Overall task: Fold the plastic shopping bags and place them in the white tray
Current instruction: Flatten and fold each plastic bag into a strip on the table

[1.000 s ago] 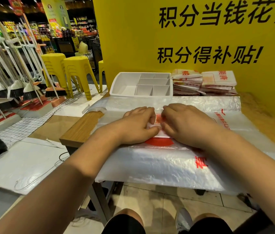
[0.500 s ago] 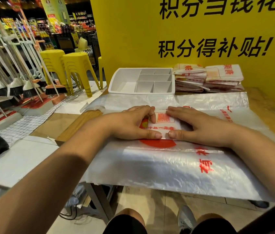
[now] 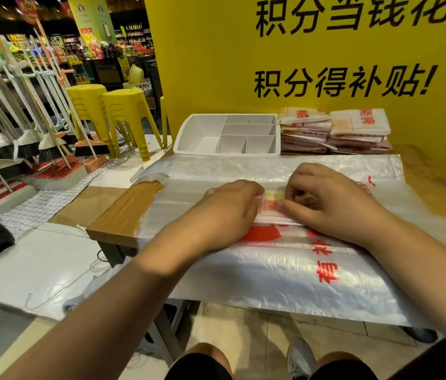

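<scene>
At the far left of the frame racks of brooms (image 3: 24, 127) lean in rows; just right of them stand stacked yellow stools (image 3: 123, 116); neither bears on the work. Right of these, the bare wooden corner of the table (image 3: 123, 212) shows beside a layer of flat plastic bags (image 3: 285, 275) that covers the rest of the top and hangs over its near edge.

Above centre sits the white tray (image 3: 189, 133), at the table's far edge; every compartment I can see into holds nothing.

In the centre the left hand (image 3: 227, 212) lies over the left end of a small folded bag (image 3: 271, 207), fingers bent down onto it; whether it pinches the edge or only presses, I cannot tell. Right of it the right hand (image 3: 334, 204) has its fingers curled, thumb and fingertips nipping the packet's right part.

At upper right, touching the tray's side, two stacks of folded bags (image 3: 334, 130) rest against the yellow wall.

I judge the step to be the last tightening fold of this one bag; next it likely needs a firm crease, then a lift straight up the frame into a tray compartment, gripped so it does not spring open.
</scene>
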Available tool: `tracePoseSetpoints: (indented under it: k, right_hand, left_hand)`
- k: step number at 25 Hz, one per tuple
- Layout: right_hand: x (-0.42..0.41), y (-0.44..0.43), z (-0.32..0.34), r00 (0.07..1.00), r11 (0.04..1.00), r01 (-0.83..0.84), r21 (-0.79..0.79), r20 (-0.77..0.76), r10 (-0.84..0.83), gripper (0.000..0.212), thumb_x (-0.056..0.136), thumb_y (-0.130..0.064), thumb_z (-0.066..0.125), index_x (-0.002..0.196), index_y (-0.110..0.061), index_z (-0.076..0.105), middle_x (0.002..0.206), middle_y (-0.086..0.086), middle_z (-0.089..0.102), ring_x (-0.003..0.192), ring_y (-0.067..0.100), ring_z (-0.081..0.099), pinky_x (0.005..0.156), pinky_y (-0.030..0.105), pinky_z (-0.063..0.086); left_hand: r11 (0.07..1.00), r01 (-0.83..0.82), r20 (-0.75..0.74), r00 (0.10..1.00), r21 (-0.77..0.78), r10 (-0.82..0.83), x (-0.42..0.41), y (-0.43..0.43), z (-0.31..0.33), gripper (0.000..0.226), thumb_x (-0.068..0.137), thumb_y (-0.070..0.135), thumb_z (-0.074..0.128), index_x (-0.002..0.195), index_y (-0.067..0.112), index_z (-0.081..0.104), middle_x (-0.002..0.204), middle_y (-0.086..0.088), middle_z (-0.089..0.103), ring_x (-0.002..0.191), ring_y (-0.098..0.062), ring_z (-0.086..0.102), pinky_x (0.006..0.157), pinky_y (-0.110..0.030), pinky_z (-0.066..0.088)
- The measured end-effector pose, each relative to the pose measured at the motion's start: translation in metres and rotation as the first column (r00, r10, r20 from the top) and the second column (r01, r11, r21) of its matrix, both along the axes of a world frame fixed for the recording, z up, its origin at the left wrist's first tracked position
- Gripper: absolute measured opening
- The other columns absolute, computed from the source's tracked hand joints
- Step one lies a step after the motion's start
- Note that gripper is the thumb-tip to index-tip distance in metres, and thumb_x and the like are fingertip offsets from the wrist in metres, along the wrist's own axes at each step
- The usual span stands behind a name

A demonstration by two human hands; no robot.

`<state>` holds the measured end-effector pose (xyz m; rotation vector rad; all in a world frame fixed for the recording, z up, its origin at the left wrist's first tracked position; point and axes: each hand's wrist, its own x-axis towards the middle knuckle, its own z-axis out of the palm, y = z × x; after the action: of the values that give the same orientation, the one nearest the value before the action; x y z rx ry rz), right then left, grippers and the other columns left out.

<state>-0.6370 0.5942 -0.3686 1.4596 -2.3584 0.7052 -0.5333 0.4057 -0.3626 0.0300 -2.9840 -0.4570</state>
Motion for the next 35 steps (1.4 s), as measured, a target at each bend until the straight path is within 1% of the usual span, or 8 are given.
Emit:
tracePoseSetpoints:
  k: [2,4,7,15,21,24,29,35]
  right_hand:
    - [0.0,-0.005,-0.002,1.0,0.989,-0.017,0.147,0.003,0.017,0.042,0.097,-0.058,0.047,0.129,-0.032,0.057,0.129,-0.012,0.058,0.118,0.007,0.052,0.102,0.034,0.043]
    - [0.0,-0.009,-0.003,0.995,0.935,-0.045,0.351,0.104,0.009,0.061,0.1,-0.061,0.027,0.155,-0.034,0.028,0.16,-0.013,0.029,0.146,0.002,0.023,0.121,0.025,0.015]
    - [-0.001,-0.009,0.003,0.981,0.822,-0.081,0.564,0.192,-0.036,0.072,0.092,-0.067,0.008,0.157,-0.038,-0.003,0.163,-0.021,-0.01,0.146,-0.008,-0.015,0.119,0.022,-0.011]
    - [-0.008,0.009,0.005,0.972,0.765,-0.061,0.641,0.212,-0.1,0.072,0.091,-0.069,0.009,0.155,-0.042,-0.01,0.159,-0.027,-0.018,0.143,-0.009,-0.023,0.118,0.023,-0.014]
    - [-0.001,0.004,0.006,0.974,0.778,-0.022,0.627,0.189,-0.125,0.075,0.09,-0.067,0.011,0.157,-0.037,-0.006,0.163,-0.02,-0.013,0.147,-0.002,-0.016,0.119,0.025,-0.011]
    - [0.007,0.005,0.007,0.98,0.873,0.023,0.487,0.162,-0.116,0.07,0.095,-0.064,0.023,0.158,-0.035,0.016,0.165,-0.014,0.013,0.15,0.003,0.008,0.121,0.024,0.004]
    - [0.026,0.007,0.014,0.985,0.946,0.157,0.282,0.028,-0.172,0.055,0.092,-0.065,0.043,0.133,-0.031,0.058,0.127,-0.011,0.058,0.115,0.011,0.052,0.098,0.031,0.044]
    - [0.048,0.01,0.015,0.976,0.967,0.21,0.142,0.03,-0.216,0.05,0.091,-0.066,0.036,0.087,-0.029,0.07,0.084,-0.011,0.063,0.083,0.01,0.057,0.075,0.034,0.047]
  left_hand:
    - [0.998,0.007,0.091,0.996,-0.054,-0.002,0.0,0.0,-0.005,0.049,0.108,0.036,0.026,0.157,0.028,0.025,0.164,0.005,0.022,0.151,-0.013,0.017,0.124,-0.04,0.012]
    - [0.998,0.013,0.153,0.988,-0.067,-0.003,0.0,-0.001,-0.006,0.055,0.108,0.041,0.02,0.16,0.028,0.01,0.168,0.008,0.004,0.153,-0.007,0.0,0.125,-0.038,0.0]
    - [0.996,0.015,0.238,0.971,-0.092,0.007,0.0,-0.004,-0.001,0.06,0.106,0.05,0.014,0.16,0.029,-0.002,0.167,0.009,-0.01,0.152,-0.007,-0.012,0.124,-0.04,-0.007]
    - [0.986,0.002,0.303,0.952,-0.169,0.05,0.014,-0.017,0.0,0.063,0.104,0.056,0.008,0.157,0.03,-0.013,0.165,0.01,-0.019,0.151,-0.011,-0.018,0.123,-0.042,-0.011]
    - [0.979,-0.074,0.336,0.932,-0.192,0.136,0.015,-0.011,0.002,0.069,0.1,0.064,0.006,0.157,0.031,-0.017,0.165,0.004,-0.021,0.152,-0.017,-0.018,0.122,-0.048,-0.012]
    - [0.97,-0.148,0.234,0.953,-0.195,0.192,0.017,-0.007,0.002,0.07,0.103,0.059,0.013,0.159,0.024,-0.008,0.167,-0.004,-0.009,0.154,-0.023,-0.008,0.123,-0.049,-0.006]
    - [0.941,-0.216,-0.172,0.969,-0.261,0.175,0.027,0.003,0.011,0.041,0.104,0.043,0.039,0.137,0.023,0.053,0.136,-0.004,0.048,0.128,-0.024,0.038,0.107,-0.04,0.027]
    - [0.996,-0.081,0.031,0.996,-0.04,0.082,0.023,0.007,0.011,0.057,0.102,0.059,0.026,0.139,0.028,0.055,0.15,0.003,0.044,0.141,-0.019,0.028,0.115,-0.04,0.013]
